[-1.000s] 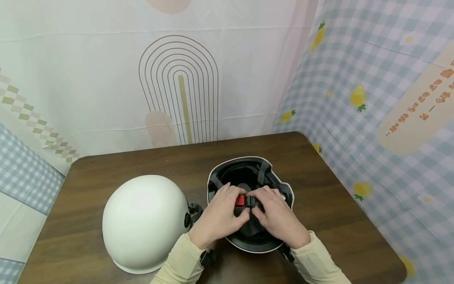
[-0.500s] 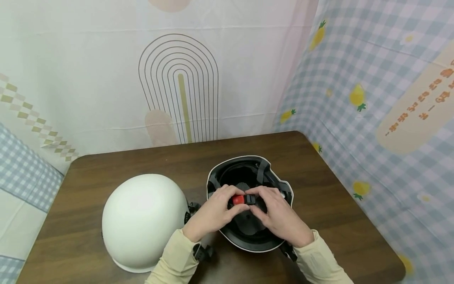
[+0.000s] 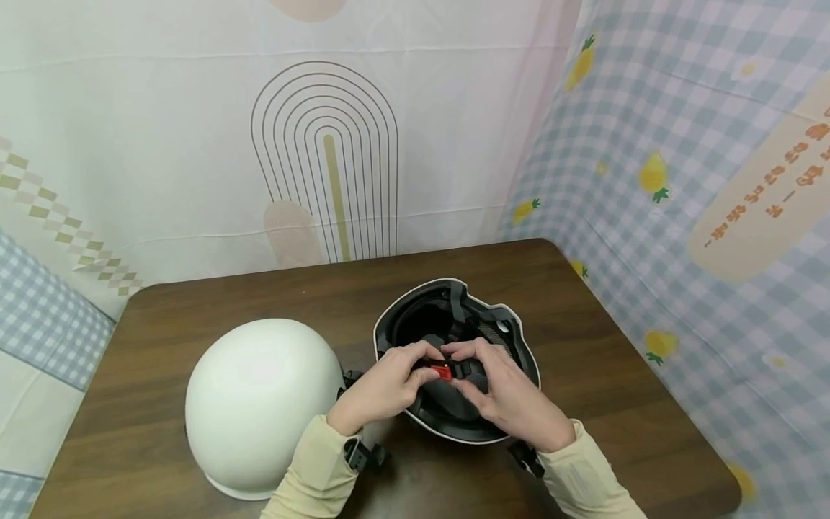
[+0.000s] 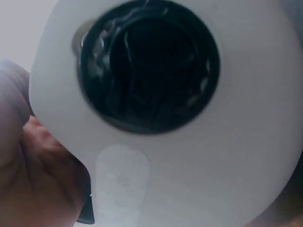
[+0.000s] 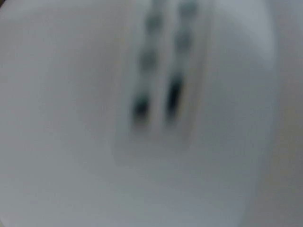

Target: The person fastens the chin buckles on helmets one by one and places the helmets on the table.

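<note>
The left hand [image 3: 384, 383] pinches a red plastic buckle piece [image 3: 442, 371], the right hand [image 3: 509, 393] its black plastic counterpart [image 3: 461, 370], over a white-shelled, black-lined helmet [image 3: 467, 431] upturned, presumably, to expose its black straps [image 3: 457, 301].

Brown table [image 3: 609, 367] beside checked cloth [image 3: 687, 310]

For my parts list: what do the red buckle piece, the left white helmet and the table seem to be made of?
Red buckle piece: probably plastic, by its bright, even colour; finish too small to judge. Left white helmet: likely hard plastic, smooth, with soft sheen. Table: wood or wood-look laminate, satin-looking, with streaked brown grain.
</note>
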Demonstrator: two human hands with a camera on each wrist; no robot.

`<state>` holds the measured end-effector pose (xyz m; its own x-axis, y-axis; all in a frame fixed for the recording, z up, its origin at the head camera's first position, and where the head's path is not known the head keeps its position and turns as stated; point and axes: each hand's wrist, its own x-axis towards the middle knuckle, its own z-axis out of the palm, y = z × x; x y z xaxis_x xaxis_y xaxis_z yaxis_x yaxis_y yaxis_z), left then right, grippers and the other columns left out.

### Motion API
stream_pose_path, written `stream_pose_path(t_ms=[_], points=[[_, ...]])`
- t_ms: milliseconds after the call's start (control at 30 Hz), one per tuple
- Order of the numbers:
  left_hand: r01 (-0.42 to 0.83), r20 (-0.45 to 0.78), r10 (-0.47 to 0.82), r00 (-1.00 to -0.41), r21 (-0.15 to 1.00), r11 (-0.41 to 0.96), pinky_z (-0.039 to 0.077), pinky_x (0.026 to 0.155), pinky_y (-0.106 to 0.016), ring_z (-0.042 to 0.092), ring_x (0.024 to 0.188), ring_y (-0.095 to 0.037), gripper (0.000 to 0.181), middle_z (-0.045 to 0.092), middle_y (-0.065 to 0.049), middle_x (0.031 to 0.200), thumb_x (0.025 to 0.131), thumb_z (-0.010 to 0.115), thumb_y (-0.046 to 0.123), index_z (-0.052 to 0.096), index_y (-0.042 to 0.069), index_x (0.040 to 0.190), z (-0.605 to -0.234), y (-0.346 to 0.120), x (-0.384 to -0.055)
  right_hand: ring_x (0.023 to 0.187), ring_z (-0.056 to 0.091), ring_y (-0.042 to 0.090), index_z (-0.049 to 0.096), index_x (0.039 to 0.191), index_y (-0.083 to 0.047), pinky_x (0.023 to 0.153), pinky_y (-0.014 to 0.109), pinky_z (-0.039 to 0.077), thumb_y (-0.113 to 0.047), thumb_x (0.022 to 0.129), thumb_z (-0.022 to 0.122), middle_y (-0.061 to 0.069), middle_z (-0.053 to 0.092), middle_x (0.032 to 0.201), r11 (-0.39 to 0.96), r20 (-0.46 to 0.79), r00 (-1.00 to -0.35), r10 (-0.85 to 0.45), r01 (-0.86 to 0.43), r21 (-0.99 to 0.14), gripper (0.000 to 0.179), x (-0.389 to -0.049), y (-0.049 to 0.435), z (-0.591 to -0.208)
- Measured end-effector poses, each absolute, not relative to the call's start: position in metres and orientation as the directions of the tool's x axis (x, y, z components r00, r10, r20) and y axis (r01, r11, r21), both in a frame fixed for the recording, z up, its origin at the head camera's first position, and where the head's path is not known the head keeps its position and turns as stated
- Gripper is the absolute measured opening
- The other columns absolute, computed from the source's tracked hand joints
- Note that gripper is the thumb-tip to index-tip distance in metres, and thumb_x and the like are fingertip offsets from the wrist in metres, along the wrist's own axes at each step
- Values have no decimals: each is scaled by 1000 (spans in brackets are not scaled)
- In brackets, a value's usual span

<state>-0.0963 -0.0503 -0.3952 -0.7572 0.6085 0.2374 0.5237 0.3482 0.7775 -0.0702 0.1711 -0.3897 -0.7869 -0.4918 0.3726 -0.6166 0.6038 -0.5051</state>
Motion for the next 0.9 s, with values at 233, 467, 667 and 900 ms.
stream_pose_path(t_ms=[233,467,667,900], points=[[532,282,596,-752,793,296,43,60,-22,53,66,-8,16,66,7,87,93,61,0,64,14,98,-398,-51,-96,99,55,13,58,112,-19,84,37,46,-14,81,80,-11,59,109,597,400,-766,-504,-643,-479,38,-72,173,-386],[481,227,623,-748,833,274,42,59,-22,50,63,-5,12,66,10,88,95,61,5,65,14,102,-397,-55,-99,97,55,12,61,109,-21,93,39,39,-20,82,79,-10,60,106,560,424,-736,-527,-677,-478,32,-74,177,-381],[436,164,668,-726,861,263,43,60,-22,49,62,-5,15,61,7,81,96,62,21,69,16,109,-393,-58,-102,99,54,11,62,111,-22,90,37,41,-17,83,78,-10,60,109,559,414,-750,-516,-661,-501,33,-74,178,-383],[411,186,646,-741,886,217,38,57,-20,45,57,-5,5,60,7,76,93,67,21,71,18,94,-397,-57,-101,98,53,8,62,110,-17,81,30,44,-7,80,80,-11,60,108,540,447,-729,-518,-684,-490,36,-75,177,-388]])
